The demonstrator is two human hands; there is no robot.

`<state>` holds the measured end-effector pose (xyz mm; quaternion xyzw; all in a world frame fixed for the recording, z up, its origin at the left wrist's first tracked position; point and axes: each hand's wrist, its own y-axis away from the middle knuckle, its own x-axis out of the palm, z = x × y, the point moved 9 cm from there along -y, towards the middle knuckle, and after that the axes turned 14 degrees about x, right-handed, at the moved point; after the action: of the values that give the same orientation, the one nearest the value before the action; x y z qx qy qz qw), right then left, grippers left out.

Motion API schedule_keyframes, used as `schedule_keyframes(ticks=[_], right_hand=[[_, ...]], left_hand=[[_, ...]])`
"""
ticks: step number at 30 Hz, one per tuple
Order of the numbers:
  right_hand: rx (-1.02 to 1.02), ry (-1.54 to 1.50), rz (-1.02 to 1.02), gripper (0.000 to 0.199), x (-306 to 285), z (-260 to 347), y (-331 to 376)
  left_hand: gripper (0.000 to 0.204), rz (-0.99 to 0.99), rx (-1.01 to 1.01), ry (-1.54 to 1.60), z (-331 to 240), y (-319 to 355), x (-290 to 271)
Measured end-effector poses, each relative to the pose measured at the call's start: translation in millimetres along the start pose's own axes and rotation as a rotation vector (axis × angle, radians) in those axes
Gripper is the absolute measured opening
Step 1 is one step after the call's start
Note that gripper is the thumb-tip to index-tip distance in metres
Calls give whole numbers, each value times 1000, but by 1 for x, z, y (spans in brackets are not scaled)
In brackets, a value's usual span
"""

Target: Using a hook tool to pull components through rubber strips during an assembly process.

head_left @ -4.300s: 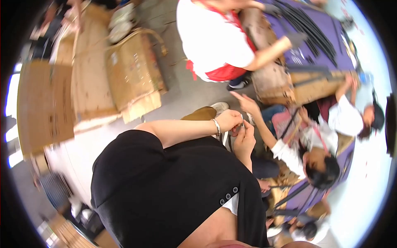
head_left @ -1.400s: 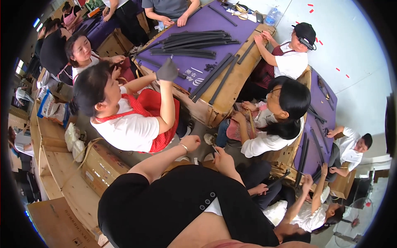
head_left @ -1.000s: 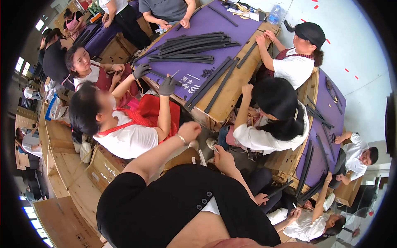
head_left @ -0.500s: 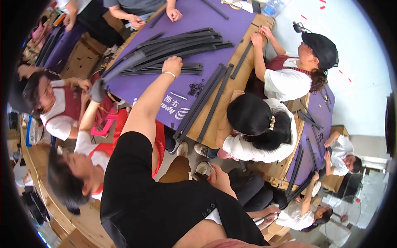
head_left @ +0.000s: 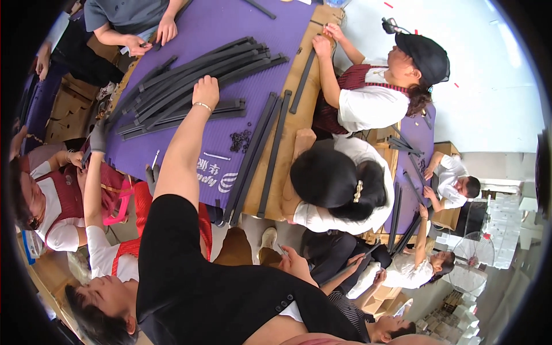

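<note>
My left hand (head_left: 206, 92), with a bracelet at the wrist, reaches far across the purple-covered table (head_left: 270, 40). Its fingers are curled down at the near side of a pile of long black strips (head_left: 172, 86), closed on a strip; the fingertips are hidden. Close to my body, my right hand (head_left: 296, 265) is closed around a thin pale tool (head_left: 282, 249), of which only a short end shows. Small black rings (head_left: 240, 141) lie in a heap near my left forearm. Beside them rests a thin white stick (head_left: 217, 156).
Several people sit around the table. A grey-gloved hand (head_left: 98, 137) is at the pile's left end; another gloved hand (head_left: 152, 175) holds a slim tool. Long black bars (head_left: 253, 155) lie along the cardboard edge (head_left: 270, 187). A pink stool (head_left: 121, 201) stands at left.
The whole view has shifted, so the table sits further left. My left hand stays at the strips. The neighbour's gloved hand no longer stretches a strip out, and their other gloved hand now shows.
</note>
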<state>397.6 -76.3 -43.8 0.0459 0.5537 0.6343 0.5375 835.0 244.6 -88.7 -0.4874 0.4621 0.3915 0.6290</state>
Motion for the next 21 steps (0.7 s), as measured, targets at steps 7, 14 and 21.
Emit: schedule_keyframes(ticks=[7, 14, 21], right_hand=[[-155, 69, -6, 26, -14, 32, 21], [-447, -69, 4, 29, -53, 63, 63], [-739, -652, 306, 32, -150, 101, 83]], left_hand=[[17, -432, 41, 624, -33, -8, -166], [23, -722, 34, 1379, -124, 82, -322], [34, -146, -23, 1912, -232, 261, -367]])
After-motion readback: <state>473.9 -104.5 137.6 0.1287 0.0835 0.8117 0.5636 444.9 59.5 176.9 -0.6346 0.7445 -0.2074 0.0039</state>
